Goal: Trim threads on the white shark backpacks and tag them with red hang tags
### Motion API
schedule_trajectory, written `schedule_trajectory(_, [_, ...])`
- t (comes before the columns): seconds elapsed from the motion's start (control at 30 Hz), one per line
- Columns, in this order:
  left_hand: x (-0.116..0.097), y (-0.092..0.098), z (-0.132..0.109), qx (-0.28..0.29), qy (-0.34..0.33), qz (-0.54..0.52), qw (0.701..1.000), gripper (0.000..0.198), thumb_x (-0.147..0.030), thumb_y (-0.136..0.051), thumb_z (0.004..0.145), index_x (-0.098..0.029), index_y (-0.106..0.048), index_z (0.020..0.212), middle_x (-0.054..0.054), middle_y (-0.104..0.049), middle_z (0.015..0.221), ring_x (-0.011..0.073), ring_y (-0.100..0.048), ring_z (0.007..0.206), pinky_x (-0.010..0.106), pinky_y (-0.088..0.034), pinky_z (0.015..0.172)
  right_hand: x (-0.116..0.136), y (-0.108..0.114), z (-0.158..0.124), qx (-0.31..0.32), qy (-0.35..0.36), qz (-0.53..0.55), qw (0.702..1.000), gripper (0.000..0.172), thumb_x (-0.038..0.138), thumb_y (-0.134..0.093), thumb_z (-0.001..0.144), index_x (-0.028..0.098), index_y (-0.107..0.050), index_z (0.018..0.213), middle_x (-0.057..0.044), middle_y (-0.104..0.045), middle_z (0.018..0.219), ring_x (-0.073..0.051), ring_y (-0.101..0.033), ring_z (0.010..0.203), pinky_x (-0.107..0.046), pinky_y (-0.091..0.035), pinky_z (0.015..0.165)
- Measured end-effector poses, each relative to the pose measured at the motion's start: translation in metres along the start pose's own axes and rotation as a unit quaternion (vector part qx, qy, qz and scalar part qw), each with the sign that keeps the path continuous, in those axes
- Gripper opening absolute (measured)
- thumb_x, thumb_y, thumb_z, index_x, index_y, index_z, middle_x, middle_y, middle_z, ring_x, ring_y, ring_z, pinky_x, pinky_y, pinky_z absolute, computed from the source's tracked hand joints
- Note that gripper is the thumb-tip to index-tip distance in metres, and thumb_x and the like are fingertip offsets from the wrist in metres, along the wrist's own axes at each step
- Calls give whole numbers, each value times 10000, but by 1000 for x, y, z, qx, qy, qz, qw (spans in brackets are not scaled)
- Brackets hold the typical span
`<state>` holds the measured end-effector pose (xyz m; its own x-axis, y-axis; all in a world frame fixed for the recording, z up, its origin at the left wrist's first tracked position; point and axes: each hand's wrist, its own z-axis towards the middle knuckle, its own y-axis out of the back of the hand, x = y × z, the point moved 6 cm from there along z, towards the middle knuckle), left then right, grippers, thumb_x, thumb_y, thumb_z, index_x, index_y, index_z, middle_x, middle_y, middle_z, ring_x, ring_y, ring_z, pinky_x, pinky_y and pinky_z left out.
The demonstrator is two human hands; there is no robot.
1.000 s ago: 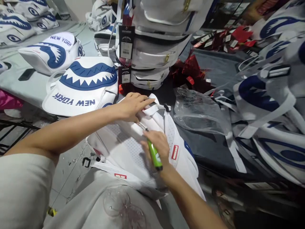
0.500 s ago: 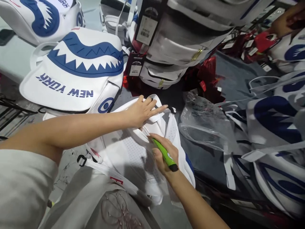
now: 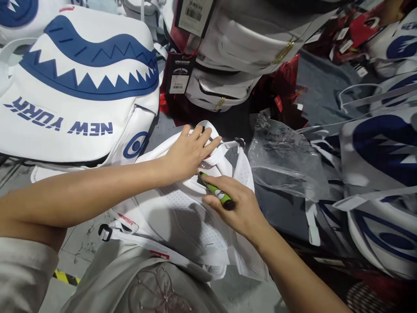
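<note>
Just in front of me, at the edge of the worktop [image 3: 276, 213], lies a white backpack [image 3: 182, 206]. My right hand [image 3: 241, 202] is wrapped round a green tool [image 3: 211, 187], its tip by my left hand [image 3: 187, 153], whose fingers spread over the backpack's top; whether they grip, I cannot tell.

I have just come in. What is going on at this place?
A person is working on a white backpack with both hands. The left hand rests on its upper part; the right hand grips a green tool, its front end close to the left hand. The tip is hard to see. Another white bag lettered NEW YORK lies at left.
</note>
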<state>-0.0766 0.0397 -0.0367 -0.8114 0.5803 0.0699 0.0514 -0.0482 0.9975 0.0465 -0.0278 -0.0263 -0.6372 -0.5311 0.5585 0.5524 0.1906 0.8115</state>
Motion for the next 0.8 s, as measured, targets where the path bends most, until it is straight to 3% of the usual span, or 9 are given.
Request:
schedule_trajectory(0.07, [0,0,0,4,3,-6,1000,869,-440,-686,844,-172,-250,1547,192,-311,1576,376,-346,1349,497,-308,1064,-2,-1,7,47,-24,6,999,326,428,-571,951,221,-689,1174,-62,-753,1048,-209,-716,934,-316,-554,794])
schedule_trajectory(0.13, [0,0,0,1,2,-9,1000,868,-437,-695,837,-175,-262,1541,187,-309,1578,372,-354,1342,495,-307,1067,-7,3,10,54,-48,12,997,306,371,-562,946,210,-681,1177,-63,-753,1070,-202,-718,933,-309,-553,799])
schedule_trajectory(0.33, [0,-2,4,1,5,-10,1000,842,-390,-711,822,-165,-303,1523,183,-297,1586,365,-381,1314,485,-313,1064,-14,3,7,168,-69,-59,982,257,331,-595,916,227,-723,1114,-43,-779,982,-189,-732,769,-301,-560,725])
schedule_trajectory(0.47, [1,-2,4,-1,-1,-12,1000,733,-358,-640,880,-164,-324,1512,179,-323,1576,354,-405,1295,471,-322,1045,-4,5,9,157,-32,-83,984,308,277,-538,949,220,-688,1212,-58,-762,1112,-192,-744,876,-277,-551,733])
schedule_trajectory(0.6, [1,-1,2,-17,-3,-13,1000,759,-379,-659,867,-148,-326,1508,195,-344,1554,367,-413,1281,475,-320,1033,4,3,13,182,-4,-133,974,247,248,-567,913,261,-722,1105,-21,-787,959,-182,-733,735,-258,-494,610])
schedule_trajectory(0.8, [1,0,1,-23,-3,-22,999,695,-392,-636,886,-165,-362,1482,185,-392,1524,353,-431,1252,466,-322,1011,7,2,15,180,21,-150,972,288,176,-563,866,278,-722,1083,-19,-782,987,-196,-717,754,-292,-497,660])
